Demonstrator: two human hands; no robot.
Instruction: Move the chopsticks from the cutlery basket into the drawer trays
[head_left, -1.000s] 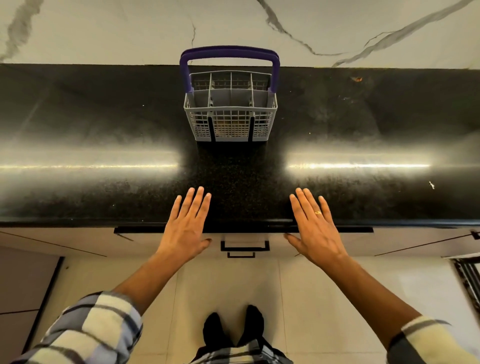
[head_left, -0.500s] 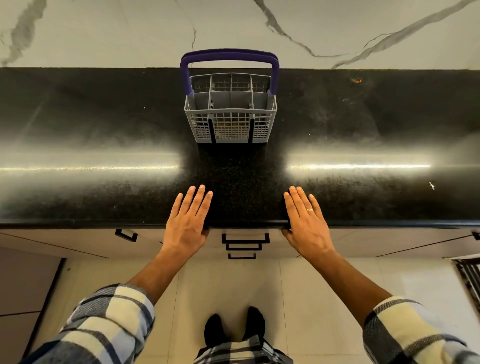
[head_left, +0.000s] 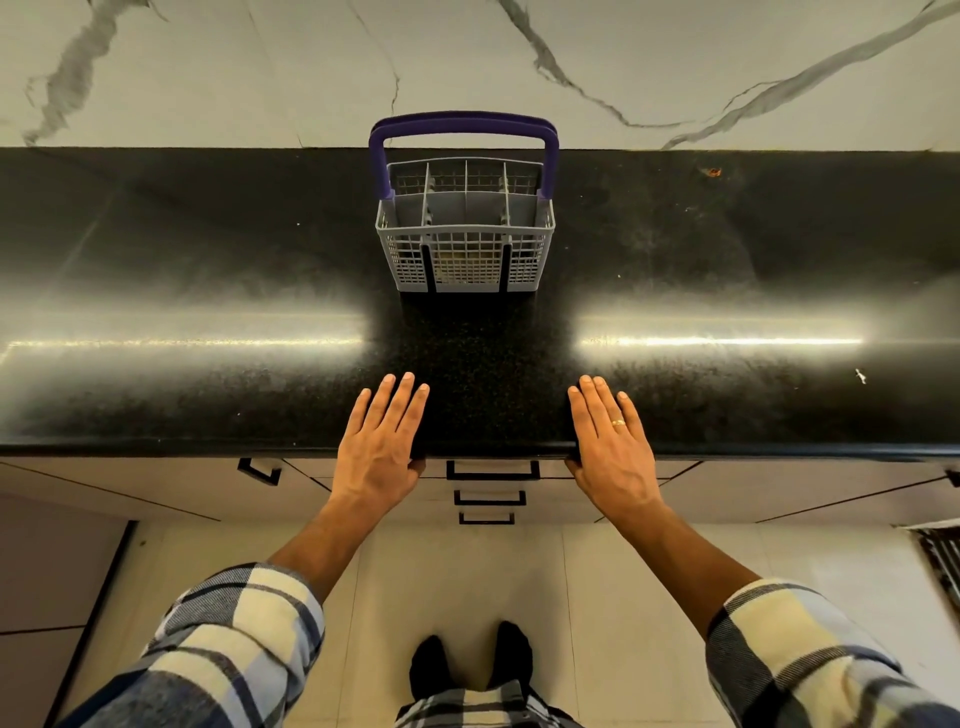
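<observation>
A grey cutlery basket (head_left: 465, 244) with a purple handle stands at the back of the black countertop (head_left: 208, 260), against the wall. I see no chopsticks in its compartments. My left hand (head_left: 382, 447) lies flat on the counter's front edge, fingers straight, thumb under the lip. My right hand (head_left: 613, 444), with a ring, lies flat the same way to the right. Between them, below the edge, a stack of drawers (head_left: 491, 475) with black handles is closed.
A marble-patterned wall (head_left: 519, 62) rises behind the counter. Another black handle (head_left: 258, 470) sits on the cabinet front at left. My feet (head_left: 470, 670) stand on a pale tiled floor. A dark rack (head_left: 940, 561) shows at the right edge.
Both hands have slid forward onto the counter's front edge and settled there. The dark gap under the edge has disappeared, and more drawer handles have come into view below.
</observation>
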